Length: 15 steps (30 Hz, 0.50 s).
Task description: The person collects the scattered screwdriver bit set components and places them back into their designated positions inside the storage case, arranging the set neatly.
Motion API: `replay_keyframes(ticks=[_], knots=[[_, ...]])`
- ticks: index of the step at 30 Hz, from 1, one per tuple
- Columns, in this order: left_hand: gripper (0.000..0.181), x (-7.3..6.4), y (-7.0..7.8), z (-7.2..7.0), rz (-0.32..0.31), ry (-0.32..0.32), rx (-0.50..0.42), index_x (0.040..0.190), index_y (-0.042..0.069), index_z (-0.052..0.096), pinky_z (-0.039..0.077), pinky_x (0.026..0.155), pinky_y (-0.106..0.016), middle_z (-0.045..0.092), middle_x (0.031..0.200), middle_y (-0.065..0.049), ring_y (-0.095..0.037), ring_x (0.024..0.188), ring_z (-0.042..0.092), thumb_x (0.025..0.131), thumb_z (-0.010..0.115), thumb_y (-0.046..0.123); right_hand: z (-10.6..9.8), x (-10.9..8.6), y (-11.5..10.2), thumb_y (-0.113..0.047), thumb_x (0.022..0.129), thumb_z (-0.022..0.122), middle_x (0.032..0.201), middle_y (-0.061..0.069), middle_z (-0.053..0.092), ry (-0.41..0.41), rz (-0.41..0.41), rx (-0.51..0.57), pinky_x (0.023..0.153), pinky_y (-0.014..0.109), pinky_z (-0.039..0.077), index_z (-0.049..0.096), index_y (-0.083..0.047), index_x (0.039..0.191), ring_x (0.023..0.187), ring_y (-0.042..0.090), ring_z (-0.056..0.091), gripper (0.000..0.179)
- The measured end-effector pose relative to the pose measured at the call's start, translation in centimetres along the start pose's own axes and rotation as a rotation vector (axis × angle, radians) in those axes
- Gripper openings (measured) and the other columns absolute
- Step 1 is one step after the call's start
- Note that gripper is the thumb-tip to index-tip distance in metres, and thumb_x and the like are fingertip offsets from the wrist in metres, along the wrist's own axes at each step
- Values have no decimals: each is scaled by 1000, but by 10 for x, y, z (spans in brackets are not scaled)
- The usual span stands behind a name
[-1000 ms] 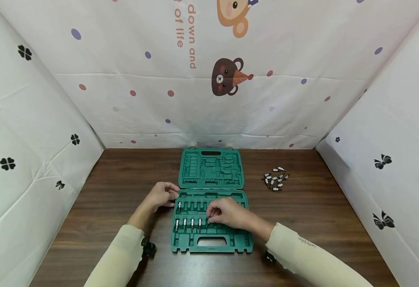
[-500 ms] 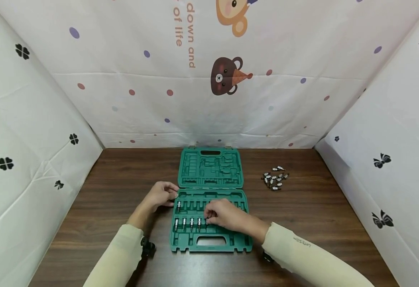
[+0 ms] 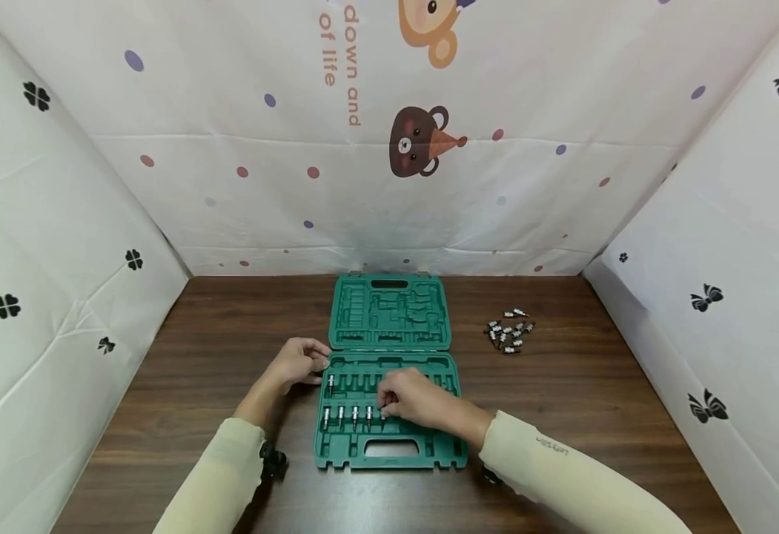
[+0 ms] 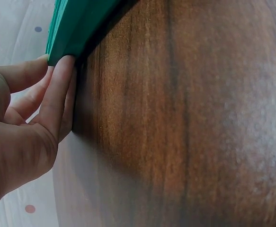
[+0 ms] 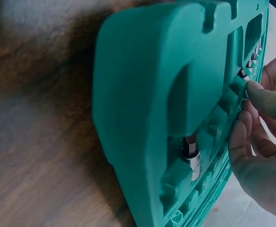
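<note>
An open green tool case (image 3: pixel 389 461) lies on the table, its lower tray facing me. Several silver bit sockets (image 3: pixel 355 417) sit in the left part of its front row, and one more bit socket (image 3: pixel 330 384) stands in the row behind. My left hand (image 3: pixel 298 363) pinches the case's left edge between thumb and fingers; in the left wrist view the green corner (image 4: pixel 64 52) is between them. Over the front row, my right hand (image 3: pixel 410 399) pinches a bit socket (image 3: pixel 383 423) at its slot, mostly covered by the fingers. The right wrist view shows another seated bit socket (image 5: pixel 192 163).
A loose pile of bit sockets (image 3: pixel 511 335) lies on the brown table (image 3: pixel 562 415) to the right of the case. The lid (image 3: pixel 390 315), with moulded recesses, lies folded back. Printed white cloth walls (image 3: pixel 309 200) enclose the table at the back and sides.
The right forearm has shifted slightly left, and the fingertips have moved a little over the front-row slot, where more of the bit socket shows. My left hand keeps its place on the case.
</note>
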<state>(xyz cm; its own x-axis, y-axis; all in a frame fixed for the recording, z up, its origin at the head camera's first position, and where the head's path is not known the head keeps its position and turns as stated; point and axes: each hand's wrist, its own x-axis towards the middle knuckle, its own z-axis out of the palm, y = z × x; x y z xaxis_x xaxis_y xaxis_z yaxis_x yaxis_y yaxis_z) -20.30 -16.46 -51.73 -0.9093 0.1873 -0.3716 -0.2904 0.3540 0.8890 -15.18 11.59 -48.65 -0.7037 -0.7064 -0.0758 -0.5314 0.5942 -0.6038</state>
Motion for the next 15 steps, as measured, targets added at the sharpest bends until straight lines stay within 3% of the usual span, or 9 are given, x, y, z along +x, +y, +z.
replay_keyframes(ticks=[15], knots=[[24, -2, 2, 0, -4, -1, 12, 125, -4, 64, 64, 74, -38, 64, 108, -18, -22, 87, 67, 102, 62, 1, -3, 8, -8, -16, 85, 86, 96, -4, 68, -19, 144, -2, 76, 23, 54, 74, -16, 102, 87, 5, 59, 21]])
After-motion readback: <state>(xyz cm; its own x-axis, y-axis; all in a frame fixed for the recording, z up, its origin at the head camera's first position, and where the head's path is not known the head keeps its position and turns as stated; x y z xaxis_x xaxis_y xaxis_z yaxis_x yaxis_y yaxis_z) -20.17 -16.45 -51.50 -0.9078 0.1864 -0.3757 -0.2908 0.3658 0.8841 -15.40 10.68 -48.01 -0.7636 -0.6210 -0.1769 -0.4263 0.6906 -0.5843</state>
